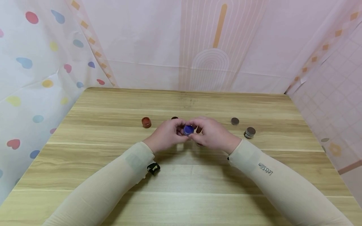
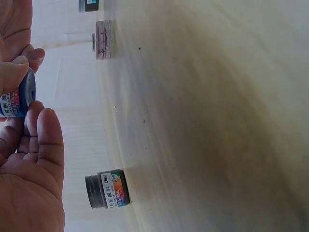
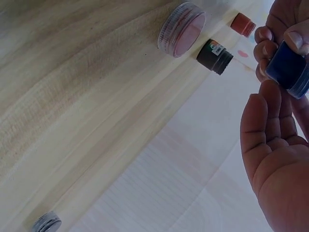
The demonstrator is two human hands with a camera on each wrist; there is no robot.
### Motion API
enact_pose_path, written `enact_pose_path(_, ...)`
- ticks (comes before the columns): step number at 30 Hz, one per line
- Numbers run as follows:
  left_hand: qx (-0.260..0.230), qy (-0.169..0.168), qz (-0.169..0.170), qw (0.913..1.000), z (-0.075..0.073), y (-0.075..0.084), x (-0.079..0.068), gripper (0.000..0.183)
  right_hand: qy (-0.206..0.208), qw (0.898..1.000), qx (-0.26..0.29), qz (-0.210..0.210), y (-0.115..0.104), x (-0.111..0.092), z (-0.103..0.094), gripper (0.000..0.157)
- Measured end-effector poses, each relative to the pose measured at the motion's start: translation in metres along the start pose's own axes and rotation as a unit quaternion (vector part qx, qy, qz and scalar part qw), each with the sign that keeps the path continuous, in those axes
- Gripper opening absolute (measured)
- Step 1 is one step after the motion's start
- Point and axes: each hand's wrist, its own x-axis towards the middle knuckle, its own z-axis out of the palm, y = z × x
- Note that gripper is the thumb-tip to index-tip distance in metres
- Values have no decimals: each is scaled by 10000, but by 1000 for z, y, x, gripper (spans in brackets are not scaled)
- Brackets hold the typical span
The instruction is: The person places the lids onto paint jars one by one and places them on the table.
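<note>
A small blue-violet paint jar (image 1: 188, 130) is held above the table between both hands. My left hand (image 1: 165, 135) grips it from the left side with curled fingers. From the right, my right hand (image 1: 213, 134) pinches its edge with thumb and fingers. Part of a printed label on the jar (image 2: 12, 101) shows in the left wrist view. In the right wrist view a clear ridged rim is visible on the blue jar (image 3: 286, 67). The fingers hide much of it.
An orange-red paint jar (image 1: 146, 122) stands at left. Behind the hands is a dark jar (image 3: 215, 56) with a bare threaded neck, near a reddish clear round container (image 3: 183, 31). A grey-brown jar (image 1: 250, 132) and a flat brown disc (image 1: 234, 121) lie at right.
</note>
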Motion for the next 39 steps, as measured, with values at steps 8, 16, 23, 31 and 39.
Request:
enact_pose_path(8, 222, 43, 132, 9997, 3, -1, 0, 28, 30, 9992, -396, -14, -3, -1, 2, 39)
enact_pose_path(16, 462, 76, 179, 9987, 6, 1, 0, 26, 13, 9982, -606, -18, -4, -1, 2, 38)
enact_pose_path(23, 504, 11, 253, 9984, 6, 2, 1, 31, -88, 9979, -622, 169, -4, 0, -1, 38)
enact_pose_path(31, 1216, 23, 254, 9922, -3, 0, -1, 49, -55, 9971, -566, 501, 6, 1, -12, 24)
enact_pose_path(39, 1862, 172, 349, 9817, -22, -13, -8, 61, -110, 9890, -830, 1222, 29, -7, -31, 23)
